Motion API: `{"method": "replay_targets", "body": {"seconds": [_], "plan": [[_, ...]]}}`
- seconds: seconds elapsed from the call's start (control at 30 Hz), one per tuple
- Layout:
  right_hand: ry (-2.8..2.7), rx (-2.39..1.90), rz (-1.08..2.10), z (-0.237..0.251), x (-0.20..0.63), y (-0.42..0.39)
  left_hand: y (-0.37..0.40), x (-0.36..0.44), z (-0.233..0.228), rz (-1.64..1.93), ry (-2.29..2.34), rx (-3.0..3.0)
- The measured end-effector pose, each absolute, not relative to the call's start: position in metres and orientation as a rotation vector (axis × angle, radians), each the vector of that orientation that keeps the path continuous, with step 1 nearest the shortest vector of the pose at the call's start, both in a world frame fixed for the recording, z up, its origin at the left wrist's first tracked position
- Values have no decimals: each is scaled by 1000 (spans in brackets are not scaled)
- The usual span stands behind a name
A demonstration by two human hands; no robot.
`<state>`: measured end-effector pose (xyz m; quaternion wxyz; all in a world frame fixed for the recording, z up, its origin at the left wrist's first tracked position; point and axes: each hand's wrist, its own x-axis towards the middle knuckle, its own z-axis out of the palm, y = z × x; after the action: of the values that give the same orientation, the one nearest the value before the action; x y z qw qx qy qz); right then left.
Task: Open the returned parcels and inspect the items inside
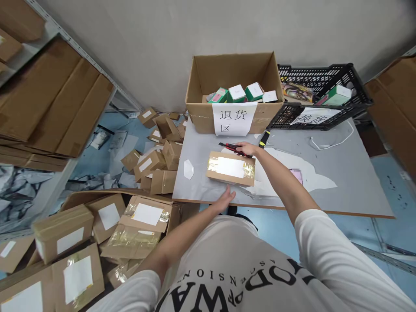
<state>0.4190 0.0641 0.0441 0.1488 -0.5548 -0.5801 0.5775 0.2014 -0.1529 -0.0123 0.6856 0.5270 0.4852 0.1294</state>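
A taped cardboard box with a blank white label lies near the table's front edge. Just behind it my right hand is closed around a red and black utility knife, which points left. My left hand is in front of the box at the table edge, fingers stretched out and holding nothing. Whether its fingertips touch the box I cannot tell. A yellow and black cutter lies behind my right wrist.
At the back of the table stand a large open carton with small green and white boxes and a black crate. White paper lies at right. Left of the table are a carton of parcels and empty boxes on the floor.
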Motion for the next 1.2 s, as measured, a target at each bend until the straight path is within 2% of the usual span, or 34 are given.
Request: {"method": "replay_targets", "body": {"seconds": [0.17,0.27,0.4,0.5,0.7,1.2], "plan": [[-1368,-1400,1343,49,466,9,-122,163,30,327,1147,1656],[-1169,-1498,1185,42,488,-57,-81,150,52,463,1358,2055],[-1019,-1666,1204,27,490,-141,-32,156,57,284,1422,2340],[-964,-1663,1248,19,480,-172,-19,166,48,107,1427,2387],[-948,-1655,1298,15,469,-173,-27,167,35,54,1417,2460],[-1014,-1671,1433,35,476,-168,-33,164,19,239,1404,2421]]}}
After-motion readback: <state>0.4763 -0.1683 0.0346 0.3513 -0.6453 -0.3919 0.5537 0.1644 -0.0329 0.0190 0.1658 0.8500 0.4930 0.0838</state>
